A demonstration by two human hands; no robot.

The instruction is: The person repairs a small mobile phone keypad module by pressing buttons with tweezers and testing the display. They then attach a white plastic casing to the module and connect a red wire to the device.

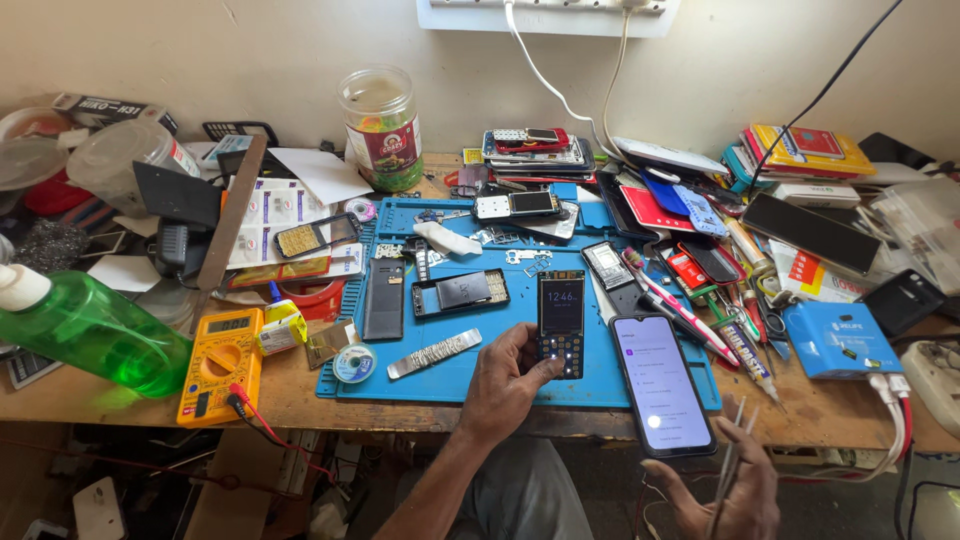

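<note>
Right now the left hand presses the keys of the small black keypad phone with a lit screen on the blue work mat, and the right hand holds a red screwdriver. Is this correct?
Not quite. The head view shows the right hand holding thin metal tweezers, not a red screwdriver. The rest is right: the left hand presses the keys of the small black keypad phone with a lit screen on the blue work mat.

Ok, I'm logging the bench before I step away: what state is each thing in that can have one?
Keypad phone: screen lit, held by the left hand.
Smartphone: screen lit, lying on the blue mat.
Tweezers: held in the right hand.
Yellow multimeter: leads plugged in.
Green bottle: on its side, partly full.
Plastic jar: upright, lid on.
</note>
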